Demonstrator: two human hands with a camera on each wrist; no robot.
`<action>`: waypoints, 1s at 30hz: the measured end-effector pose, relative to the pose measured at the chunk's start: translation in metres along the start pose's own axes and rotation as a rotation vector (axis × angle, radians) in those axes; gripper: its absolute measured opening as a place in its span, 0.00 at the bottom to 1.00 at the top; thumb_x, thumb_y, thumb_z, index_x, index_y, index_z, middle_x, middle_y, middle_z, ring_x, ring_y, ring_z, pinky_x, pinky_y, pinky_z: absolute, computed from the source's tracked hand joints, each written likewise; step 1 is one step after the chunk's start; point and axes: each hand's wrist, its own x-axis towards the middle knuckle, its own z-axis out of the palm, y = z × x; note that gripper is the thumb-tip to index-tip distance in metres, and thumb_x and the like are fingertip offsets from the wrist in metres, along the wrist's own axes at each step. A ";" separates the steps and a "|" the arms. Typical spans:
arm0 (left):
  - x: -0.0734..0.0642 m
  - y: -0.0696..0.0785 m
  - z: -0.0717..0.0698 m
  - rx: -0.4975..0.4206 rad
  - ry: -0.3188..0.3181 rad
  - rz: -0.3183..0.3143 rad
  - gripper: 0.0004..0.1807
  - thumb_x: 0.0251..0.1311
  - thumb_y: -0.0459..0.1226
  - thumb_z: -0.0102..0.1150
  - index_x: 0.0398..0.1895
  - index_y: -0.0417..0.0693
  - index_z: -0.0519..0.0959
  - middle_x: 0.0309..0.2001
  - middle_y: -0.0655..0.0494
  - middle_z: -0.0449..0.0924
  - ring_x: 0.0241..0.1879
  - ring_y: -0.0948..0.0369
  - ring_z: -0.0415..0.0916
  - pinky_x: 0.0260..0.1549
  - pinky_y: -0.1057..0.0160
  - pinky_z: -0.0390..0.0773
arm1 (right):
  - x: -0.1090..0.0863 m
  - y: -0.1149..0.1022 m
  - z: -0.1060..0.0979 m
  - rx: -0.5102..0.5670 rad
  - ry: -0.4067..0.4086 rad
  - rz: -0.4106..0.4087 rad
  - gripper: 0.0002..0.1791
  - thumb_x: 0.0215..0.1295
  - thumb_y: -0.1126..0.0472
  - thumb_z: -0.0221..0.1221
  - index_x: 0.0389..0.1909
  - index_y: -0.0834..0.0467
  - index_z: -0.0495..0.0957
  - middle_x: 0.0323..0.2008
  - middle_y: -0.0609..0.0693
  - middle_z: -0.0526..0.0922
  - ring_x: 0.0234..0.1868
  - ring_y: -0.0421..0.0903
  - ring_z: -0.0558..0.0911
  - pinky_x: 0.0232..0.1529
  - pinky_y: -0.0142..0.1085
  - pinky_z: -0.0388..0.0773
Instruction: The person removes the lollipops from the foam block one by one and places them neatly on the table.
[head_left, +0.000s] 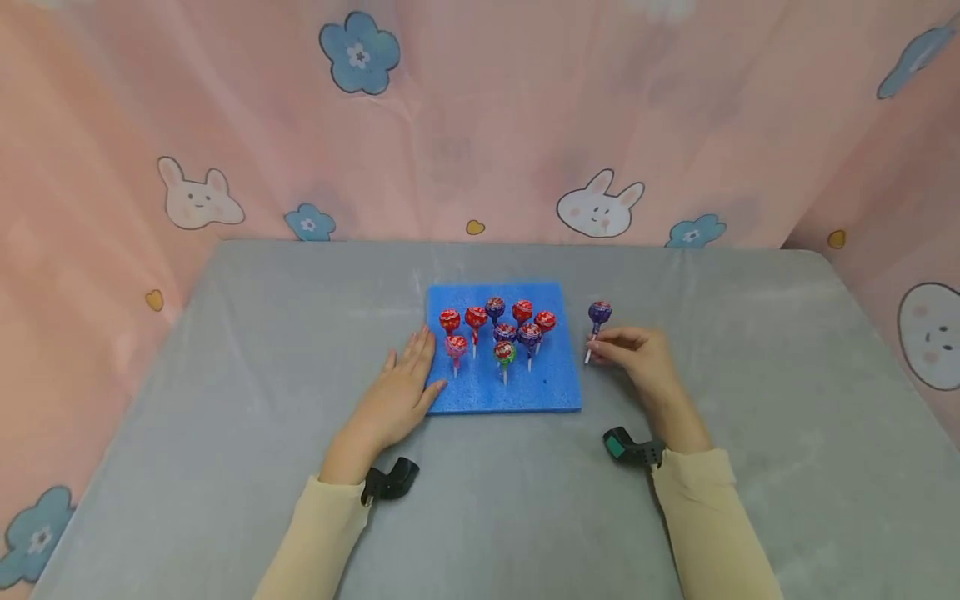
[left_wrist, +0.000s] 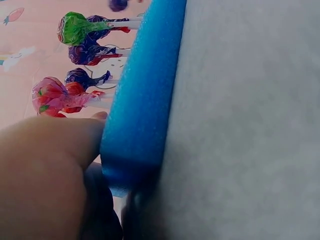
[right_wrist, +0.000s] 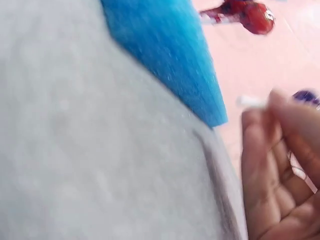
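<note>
My right hand (head_left: 633, 358) pinches the white stick of a purple lollipop (head_left: 600, 312), held upright just right of a blue foam board (head_left: 555, 392). In the right wrist view the stick's bare end (right_wrist: 250, 102) pokes out past the fingertips. Flat against the board's left edge lies my left hand (head_left: 393, 400), fingers straight and thumb at the near left corner. Several lollipops stand in the board by their sticks: red ones (head_left: 476, 317), purple ones (head_left: 529, 334), a pink one (head_left: 456, 346) and a green one (head_left: 505, 352) nearest me.
The board lies on a grey table (head_left: 495, 500). Behind it hangs a pink curtain (head_left: 480, 125) with rabbits and blue flowers. A black camera mount sits on each wrist, the left one (head_left: 392, 479) and the right one (head_left: 633, 448) both close over the table.
</note>
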 end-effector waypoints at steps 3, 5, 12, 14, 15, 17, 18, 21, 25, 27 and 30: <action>-0.003 0.000 0.004 -0.001 -0.023 -0.006 0.36 0.72 0.47 0.39 0.73 0.37 0.42 0.74 0.44 0.37 0.72 0.50 0.37 0.67 0.45 0.42 | -0.005 0.005 -0.003 -0.104 0.016 0.095 0.14 0.60 0.71 0.61 0.39 0.81 0.77 0.29 0.44 0.84 0.28 0.36 0.82 0.33 0.29 0.80; -0.005 0.000 0.006 -0.008 -0.026 -0.005 0.36 0.72 0.47 0.40 0.73 0.36 0.42 0.74 0.44 0.37 0.72 0.49 0.37 0.67 0.45 0.42 | -0.008 0.008 -0.003 -0.153 0.025 0.132 0.14 0.61 0.70 0.61 0.40 0.80 0.77 0.30 0.47 0.84 0.28 0.35 0.82 0.33 0.29 0.80; -0.006 -0.003 0.009 -0.017 -0.022 -0.006 0.36 0.72 0.47 0.39 0.73 0.37 0.41 0.74 0.45 0.36 0.72 0.50 0.36 0.67 0.44 0.41 | -0.008 0.007 0.001 -0.207 0.068 0.213 0.16 0.60 0.68 0.62 0.42 0.79 0.77 0.33 0.56 0.84 0.27 0.32 0.81 0.31 0.28 0.80; -0.005 -0.003 0.008 -0.020 -0.014 -0.007 0.36 0.72 0.47 0.39 0.73 0.37 0.41 0.74 0.45 0.36 0.72 0.50 0.36 0.67 0.45 0.41 | -0.005 0.006 0.001 -0.213 0.081 0.236 0.17 0.60 0.67 0.63 0.42 0.79 0.78 0.32 0.54 0.84 0.26 0.31 0.81 0.31 0.27 0.80; -0.004 -0.003 0.008 -0.023 -0.007 -0.006 0.36 0.72 0.46 0.39 0.73 0.37 0.41 0.74 0.45 0.36 0.72 0.50 0.36 0.67 0.45 0.40 | -0.003 0.005 0.002 -0.214 0.087 0.245 0.17 0.59 0.67 0.63 0.43 0.79 0.78 0.31 0.52 0.84 0.26 0.31 0.81 0.31 0.27 0.79; -0.002 -0.003 0.006 -0.029 0.005 -0.002 0.36 0.72 0.46 0.39 0.73 0.36 0.41 0.74 0.44 0.37 0.72 0.49 0.36 0.67 0.45 0.40 | -0.001 0.003 0.002 -0.224 0.100 0.255 0.18 0.59 0.66 0.63 0.43 0.78 0.78 0.29 0.49 0.84 0.25 0.31 0.80 0.30 0.26 0.79; -0.001 -0.003 0.005 -0.030 0.007 -0.001 0.36 0.72 0.46 0.39 0.73 0.36 0.41 0.74 0.44 0.37 0.72 0.49 0.36 0.67 0.45 0.40 | 0.001 0.002 0.001 -0.230 0.107 0.254 0.18 0.59 0.66 0.63 0.43 0.78 0.78 0.29 0.48 0.84 0.25 0.31 0.80 0.30 0.26 0.79; -0.001 -0.002 0.004 -0.027 0.002 -0.001 0.36 0.72 0.46 0.39 0.73 0.36 0.41 0.74 0.44 0.37 0.72 0.50 0.36 0.67 0.46 0.39 | 0.001 0.001 0.001 -0.259 0.105 0.254 0.18 0.59 0.65 0.64 0.42 0.77 0.79 0.30 0.51 0.84 0.24 0.30 0.80 0.29 0.26 0.79; -0.002 -0.002 0.005 -0.020 -0.014 -0.007 0.36 0.73 0.46 0.39 0.73 0.37 0.40 0.74 0.45 0.36 0.72 0.51 0.35 0.67 0.46 0.38 | -0.001 0.001 0.000 -0.304 0.091 0.241 0.17 0.59 0.63 0.64 0.41 0.76 0.80 0.31 0.54 0.84 0.24 0.31 0.79 0.29 0.26 0.79; -0.003 -0.002 0.005 -0.026 -0.011 -0.009 0.36 0.73 0.46 0.39 0.73 0.38 0.40 0.74 0.45 0.36 0.72 0.51 0.36 0.67 0.46 0.38 | -0.001 0.001 0.000 -0.320 0.097 0.236 0.17 0.59 0.63 0.65 0.40 0.75 0.81 0.29 0.54 0.84 0.23 0.31 0.79 0.28 0.26 0.79; -0.001 -0.001 0.004 -0.028 -0.008 -0.012 0.36 0.73 0.46 0.38 0.73 0.38 0.40 0.74 0.45 0.35 0.73 0.51 0.36 0.67 0.47 0.38 | 0.000 0.000 -0.001 -0.343 0.121 0.237 0.17 0.59 0.62 0.65 0.40 0.74 0.81 0.27 0.52 0.84 0.22 0.32 0.79 0.28 0.26 0.79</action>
